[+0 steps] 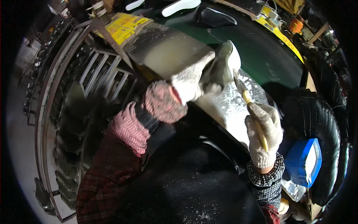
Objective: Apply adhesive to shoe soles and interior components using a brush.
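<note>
Nearest, a dark lap or apron (194, 186) speckled with white shavings is filling the lower frame. Right hand (263, 134), gloved, is clenched around a yellow-handled blade (250, 112), tip resting on the white molded piece (227, 104). Left hand (192, 82), gloved too, is gripping the upper end of that piece, steadying it against a grey block (167, 52). The piece is lying tilted between both hands, just above the lap. A blue tub (304, 160) is sitting at the right beside a black tyre (317, 119). Farther off, a green desk (261, 48) and a metal rack (100, 78) at left. Step in hand looks like trimming or scraping the piece's surface; next stroke probably needs a firm left-hand brace and shallow blade angle.
</note>
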The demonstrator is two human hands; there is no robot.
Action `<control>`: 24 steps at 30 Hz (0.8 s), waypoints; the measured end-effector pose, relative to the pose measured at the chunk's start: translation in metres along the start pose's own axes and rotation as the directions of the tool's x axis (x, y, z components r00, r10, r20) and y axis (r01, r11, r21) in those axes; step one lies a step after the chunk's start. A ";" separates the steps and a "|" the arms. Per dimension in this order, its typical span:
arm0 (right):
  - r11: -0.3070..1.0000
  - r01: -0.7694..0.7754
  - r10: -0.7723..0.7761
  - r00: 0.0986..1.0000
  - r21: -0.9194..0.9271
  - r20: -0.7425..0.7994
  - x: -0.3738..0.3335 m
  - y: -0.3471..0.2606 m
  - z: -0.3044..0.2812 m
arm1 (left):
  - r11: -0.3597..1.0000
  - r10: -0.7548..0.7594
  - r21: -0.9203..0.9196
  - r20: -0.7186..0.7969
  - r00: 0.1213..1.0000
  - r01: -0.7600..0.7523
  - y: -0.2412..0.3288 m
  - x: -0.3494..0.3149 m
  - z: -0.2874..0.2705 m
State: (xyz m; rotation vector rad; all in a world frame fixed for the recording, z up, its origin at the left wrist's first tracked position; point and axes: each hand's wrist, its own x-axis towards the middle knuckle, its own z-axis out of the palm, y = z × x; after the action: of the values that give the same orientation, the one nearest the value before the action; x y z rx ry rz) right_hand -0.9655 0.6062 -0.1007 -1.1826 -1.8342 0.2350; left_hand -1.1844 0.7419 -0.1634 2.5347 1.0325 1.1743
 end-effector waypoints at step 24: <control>0.882 -0.467 0.304 0.672 -0.068 -0.675 -0.164 -0.008 -0.185 | -0.190 -0.559 -0.608 0.712 0.424 0.771 0.164 0.139 0.135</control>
State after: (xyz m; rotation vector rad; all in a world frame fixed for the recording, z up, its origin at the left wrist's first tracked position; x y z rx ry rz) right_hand -0.8079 0.4166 -0.0876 -1.5805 -0.9923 -0.1627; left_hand -0.9385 0.7277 -0.1033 0.7437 0.9485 0.6916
